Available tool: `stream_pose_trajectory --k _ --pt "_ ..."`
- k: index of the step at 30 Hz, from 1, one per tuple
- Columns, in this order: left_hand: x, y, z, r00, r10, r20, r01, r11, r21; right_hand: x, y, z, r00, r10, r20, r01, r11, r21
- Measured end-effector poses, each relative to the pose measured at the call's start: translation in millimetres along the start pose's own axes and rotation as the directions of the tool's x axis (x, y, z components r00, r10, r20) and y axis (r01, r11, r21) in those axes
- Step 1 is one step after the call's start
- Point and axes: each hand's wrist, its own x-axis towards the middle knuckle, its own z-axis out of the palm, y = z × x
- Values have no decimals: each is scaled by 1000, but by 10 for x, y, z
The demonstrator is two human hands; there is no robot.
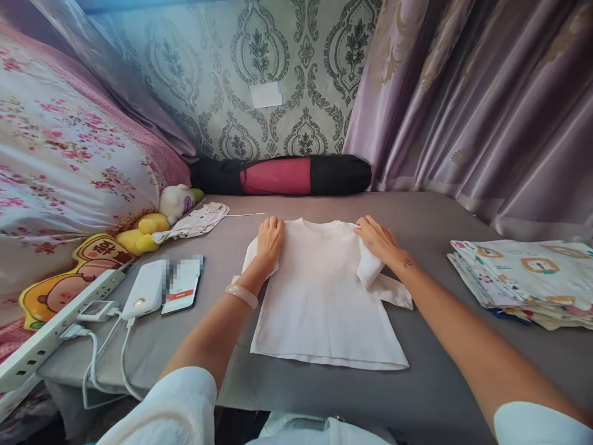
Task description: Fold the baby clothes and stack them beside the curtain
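Note:
A small white long-sleeved shirt [324, 303] lies flat on the grey surface [430, 383], neck away from me. My left hand [270, 240] rests on its left shoulder, fingers together and curled over the fabric edge. My right hand [377, 238] lies on the right shoulder, fingers stretched and pressing the cloth where the right sleeve folds downward. A pale bangle circles my left wrist.
A stack of printed folded cloths [523, 278] sits at the right. At the left lie a phone [183, 285], a white power bank [146, 289] with cables, a power strip [50, 327], plush toys [143, 232] and a small garment [194, 221]. A black-and-red roll [282, 175] lines the wall.

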Motion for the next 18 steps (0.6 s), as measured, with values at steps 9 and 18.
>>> stream_pose_trajectory --k 9,18 --pt "295 -61 348 997 22 76 -23 999 23 383 79 364 996 20 84 -21 1000 12" --pt "779 -80 605 993 40 107 -42 999 12 845 214 574 996 29 82 -31 999 21"
